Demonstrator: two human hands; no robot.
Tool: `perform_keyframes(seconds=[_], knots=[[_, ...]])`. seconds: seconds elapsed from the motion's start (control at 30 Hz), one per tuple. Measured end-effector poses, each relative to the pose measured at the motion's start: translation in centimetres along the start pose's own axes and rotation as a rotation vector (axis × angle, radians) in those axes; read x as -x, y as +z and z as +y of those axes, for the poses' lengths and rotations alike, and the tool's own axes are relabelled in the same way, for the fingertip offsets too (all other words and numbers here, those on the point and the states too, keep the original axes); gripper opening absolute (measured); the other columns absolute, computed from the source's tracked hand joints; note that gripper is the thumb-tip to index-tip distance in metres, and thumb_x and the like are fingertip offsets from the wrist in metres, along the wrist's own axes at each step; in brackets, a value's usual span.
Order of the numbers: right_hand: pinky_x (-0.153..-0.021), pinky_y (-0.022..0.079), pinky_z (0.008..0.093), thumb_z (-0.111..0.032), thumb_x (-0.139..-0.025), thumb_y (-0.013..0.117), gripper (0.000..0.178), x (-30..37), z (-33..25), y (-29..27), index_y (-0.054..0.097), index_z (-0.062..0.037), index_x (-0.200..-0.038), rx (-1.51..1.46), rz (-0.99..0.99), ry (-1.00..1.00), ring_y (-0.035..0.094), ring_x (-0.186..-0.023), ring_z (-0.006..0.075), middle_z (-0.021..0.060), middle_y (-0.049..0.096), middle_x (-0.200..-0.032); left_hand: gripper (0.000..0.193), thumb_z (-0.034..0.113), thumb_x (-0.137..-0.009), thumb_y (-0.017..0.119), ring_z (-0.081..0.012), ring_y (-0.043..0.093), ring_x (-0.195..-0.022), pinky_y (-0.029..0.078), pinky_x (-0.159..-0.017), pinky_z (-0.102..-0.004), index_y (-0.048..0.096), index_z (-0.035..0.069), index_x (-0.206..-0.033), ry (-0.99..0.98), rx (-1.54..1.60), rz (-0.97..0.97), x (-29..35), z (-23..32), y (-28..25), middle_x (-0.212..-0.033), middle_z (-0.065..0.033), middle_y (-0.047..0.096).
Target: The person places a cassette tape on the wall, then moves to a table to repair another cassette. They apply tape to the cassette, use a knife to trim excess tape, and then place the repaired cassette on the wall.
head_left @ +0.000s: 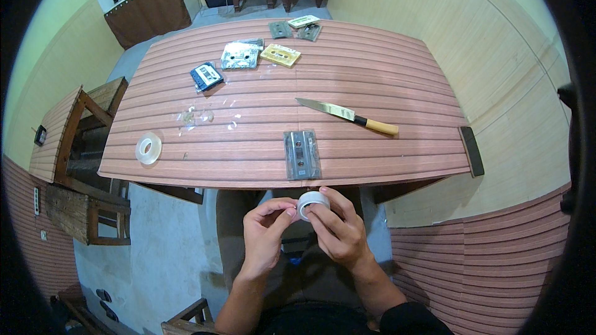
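Observation:
Just off the near table edge, over my lap, my right hand (337, 226) grips a roll of white tape (312, 200), its fingers round the ring and into its hole. My left hand (268, 229) pinches thumb and forefinger together at the roll's left side. What lies in that pinch is too small to make out. Straight ahead on the table lies a grey see-through cassette tape (302, 155), close to the edge. A kitchen knife (347, 115) with a wooden handle lies beyond it to the right, blade pointing left.
A clear tape roll (148, 148) lies at the table's left. Clear plastic scraps (197, 116) lie left of centre. Farther off are a blue cassette (206, 77), a clear one (240, 56), a yellow one (280, 55) and several more. Wooden benches (84, 211) stand left.

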State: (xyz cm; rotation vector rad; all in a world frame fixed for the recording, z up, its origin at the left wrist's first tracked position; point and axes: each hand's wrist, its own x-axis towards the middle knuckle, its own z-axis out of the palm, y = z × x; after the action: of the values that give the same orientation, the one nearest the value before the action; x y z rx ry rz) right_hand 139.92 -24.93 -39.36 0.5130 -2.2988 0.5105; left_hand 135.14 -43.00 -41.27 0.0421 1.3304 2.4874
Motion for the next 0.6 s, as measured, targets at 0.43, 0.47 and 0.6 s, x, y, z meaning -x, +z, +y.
perform_keyframes(seconds=[0.43,0.47,0.6], knots=[[-0.083,0.065,0.0392,-0.008,-0.075,0.093,0.034,-0.3,-0.4,0.3,0.083,-0.0076,-0.107,-0.038,0.014,0.201,0.072,-0.113,0.0353,0.0045,0.076,-0.111,0.029,-0.002,-0.104,0.063,-0.0218,0.071,-0.118,0.060,-0.098,-0.0351,0.068,-0.002,-0.133,0.166,-0.107,-0.082,0.0,0.7,0.3,-0.136,-0.0157,0.070],[-0.085,0.065,0.0400,-0.006,-0.074,0.093,0.033,-0.3,-0.5,0.3,0.082,-0.0063,-0.105,-0.048,-0.002,0.223,0.072,-0.113,0.0364,0.0052,0.076,-0.109,0.031,-0.003,-0.103,0.064,-0.0211,0.070,-0.119,0.059,-0.099,-0.0345,0.068,-0.002,-0.134,0.203,-0.196,-0.119,-0.2,0.9,0.2,-0.137,-0.0151,0.070],[-0.091,0.065,0.0411,-0.005,-0.076,0.091,0.034,-0.3,-0.5,0.4,0.083,-0.0068,-0.108,-0.058,0.002,0.210,0.072,-0.118,0.0362,0.0056,0.076,-0.113,0.043,-0.009,-0.099,0.067,-0.0189,0.069,-0.120,0.057,-0.100,-0.0329,0.069,-0.002,-0.142,0.328,-0.545,-0.179,-0.8,1.5,-0.1,-0.140,-0.0143,0.069]])
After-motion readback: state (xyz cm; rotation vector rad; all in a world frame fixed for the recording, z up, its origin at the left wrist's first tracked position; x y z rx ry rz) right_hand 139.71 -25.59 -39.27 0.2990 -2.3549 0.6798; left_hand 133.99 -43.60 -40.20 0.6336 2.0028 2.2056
